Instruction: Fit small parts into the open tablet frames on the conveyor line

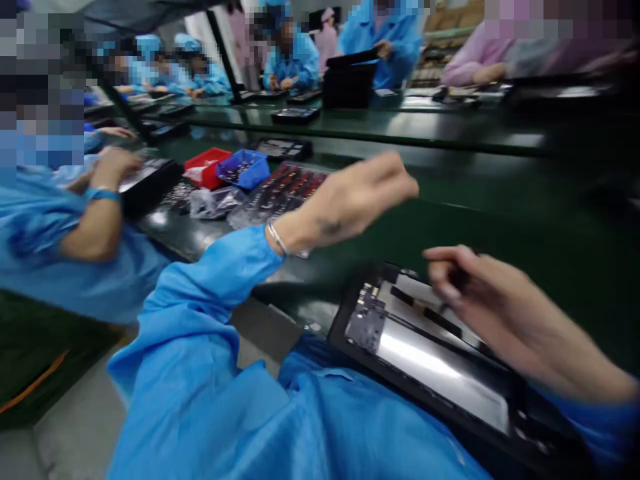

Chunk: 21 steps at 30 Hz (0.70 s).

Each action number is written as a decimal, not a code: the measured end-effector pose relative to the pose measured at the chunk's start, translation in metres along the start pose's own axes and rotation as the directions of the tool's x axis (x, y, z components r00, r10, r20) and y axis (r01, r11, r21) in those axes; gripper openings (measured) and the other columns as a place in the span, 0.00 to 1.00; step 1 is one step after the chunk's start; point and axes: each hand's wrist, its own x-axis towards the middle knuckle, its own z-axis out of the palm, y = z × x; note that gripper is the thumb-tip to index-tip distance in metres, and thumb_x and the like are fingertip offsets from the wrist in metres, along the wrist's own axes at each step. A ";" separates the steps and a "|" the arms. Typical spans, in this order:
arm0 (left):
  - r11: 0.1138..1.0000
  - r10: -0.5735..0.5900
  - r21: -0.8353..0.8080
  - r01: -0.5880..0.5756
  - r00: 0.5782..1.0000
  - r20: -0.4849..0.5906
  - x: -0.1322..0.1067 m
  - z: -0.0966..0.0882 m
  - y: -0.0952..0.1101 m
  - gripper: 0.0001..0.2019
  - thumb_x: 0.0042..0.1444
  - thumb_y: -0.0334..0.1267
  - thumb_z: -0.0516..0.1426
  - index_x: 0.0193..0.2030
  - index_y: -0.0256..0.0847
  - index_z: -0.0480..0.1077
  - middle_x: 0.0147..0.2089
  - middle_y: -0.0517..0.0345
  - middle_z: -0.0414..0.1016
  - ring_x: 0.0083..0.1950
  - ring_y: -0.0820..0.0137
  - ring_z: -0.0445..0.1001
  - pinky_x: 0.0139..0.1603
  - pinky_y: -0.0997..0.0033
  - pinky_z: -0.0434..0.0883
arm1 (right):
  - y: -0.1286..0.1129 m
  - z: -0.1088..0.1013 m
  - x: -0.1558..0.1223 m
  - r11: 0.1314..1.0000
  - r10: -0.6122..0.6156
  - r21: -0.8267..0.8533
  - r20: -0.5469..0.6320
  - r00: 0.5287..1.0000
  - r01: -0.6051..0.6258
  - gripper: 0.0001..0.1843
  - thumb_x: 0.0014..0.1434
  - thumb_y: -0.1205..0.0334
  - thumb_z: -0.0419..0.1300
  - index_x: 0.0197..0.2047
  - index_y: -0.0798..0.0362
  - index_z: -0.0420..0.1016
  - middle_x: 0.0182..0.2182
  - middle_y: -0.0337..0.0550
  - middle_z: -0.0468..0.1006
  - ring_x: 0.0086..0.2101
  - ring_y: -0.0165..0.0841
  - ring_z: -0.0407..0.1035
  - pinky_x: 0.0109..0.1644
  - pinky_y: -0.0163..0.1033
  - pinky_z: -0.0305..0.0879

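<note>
My left hand is raised over the bench, its fingers curled together and slightly blurred; whether anything is between them is hidden. Below and to its right lies an opened tablet with a black frame, silver battery packs and a small circuit board at its left end. Above the tablet's far side is my right hand, thumb and fingers closed in a pinch. Something dark shows between those fingers, too blurred to name.
A clear tray of small parts, a blue bin, a red bin and a plastic bag stand left of my left hand. A co-worker's arm is close on the left. A raised ledge runs across the back.
</note>
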 end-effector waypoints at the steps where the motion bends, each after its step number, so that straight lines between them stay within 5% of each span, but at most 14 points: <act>1: 0.978 0.198 0.069 -0.195 0.979 -0.043 0.004 0.005 0.023 0.17 0.75 0.33 0.47 0.50 0.42 0.79 0.45 0.52 0.80 0.45 0.67 0.79 0.45 0.67 0.79 | 0.002 0.006 0.002 0.994 0.054 0.094 0.055 0.997 -0.059 0.21 0.49 0.42 0.77 0.34 0.51 0.82 0.27 0.39 0.69 0.27 0.29 0.60 0.30 0.36 0.64; 4: 0.797 0.603 0.170 -0.579 0.770 -0.209 0.004 0.021 0.062 0.11 0.72 0.35 0.55 0.48 0.43 0.81 0.45 0.58 0.81 0.47 0.69 0.81 0.45 0.71 0.80 | 0.008 0.010 0.004 0.969 0.059 0.237 0.071 0.996 -0.074 0.19 0.52 0.47 0.77 0.30 0.52 0.79 0.28 0.37 0.69 0.29 0.26 0.61 0.32 0.32 0.64; 7: 0.724 0.682 0.158 -0.671 0.666 -0.302 0.005 0.034 0.067 0.09 0.70 0.36 0.59 0.47 0.40 0.81 0.45 0.57 0.81 0.46 0.70 0.82 0.48 0.73 0.81 | 0.011 0.003 -0.001 0.970 0.027 0.241 0.043 0.999 -0.037 0.14 0.55 0.52 0.76 0.33 0.52 0.80 0.31 0.37 0.73 0.29 0.25 0.63 0.33 0.30 0.63; 11: 0.733 0.676 0.167 -0.660 0.679 -0.286 0.013 0.033 0.056 0.09 0.71 0.36 0.58 0.47 0.41 0.81 0.45 0.58 0.81 0.45 0.71 0.82 0.47 0.74 0.81 | 0.015 -0.001 -0.006 0.968 0.022 0.251 -0.011 1.000 -0.018 0.17 0.54 0.52 0.77 0.30 0.53 0.77 0.27 0.36 0.70 0.28 0.25 0.61 0.31 0.31 0.62; 14: 0.735 0.678 0.188 -0.652 0.704 -0.210 0.020 0.028 0.052 0.11 0.74 0.38 0.54 0.48 0.48 0.80 0.47 0.61 0.82 0.48 0.72 0.82 0.47 0.74 0.81 | 0.015 0.002 -0.006 0.961 0.077 0.262 0.068 0.995 -0.092 0.23 0.52 0.49 0.77 0.25 0.53 0.72 0.24 0.35 0.65 0.26 0.27 0.58 0.29 0.33 0.60; 18: 0.654 0.736 -0.070 -0.754 0.655 -0.171 0.024 0.031 0.057 0.13 0.73 0.36 0.54 0.46 0.52 0.80 0.48 0.61 0.82 0.47 0.70 0.82 0.48 0.71 0.82 | 0.010 0.003 -0.008 0.962 0.089 0.252 0.078 0.993 -0.106 0.20 0.49 0.49 0.79 0.29 0.53 0.77 0.26 0.37 0.69 0.28 0.28 0.62 0.29 0.33 0.63; 21: 0.652 0.699 -0.188 -0.734 0.679 -0.227 0.023 0.036 0.062 0.11 0.71 0.35 0.56 0.43 0.50 0.81 0.47 0.60 0.82 0.45 0.69 0.82 0.49 0.70 0.83 | 0.008 0.001 -0.010 0.982 0.037 0.186 0.019 0.999 -0.039 0.15 0.51 0.52 0.78 0.32 0.52 0.81 0.28 0.38 0.72 0.29 0.28 0.64 0.30 0.32 0.63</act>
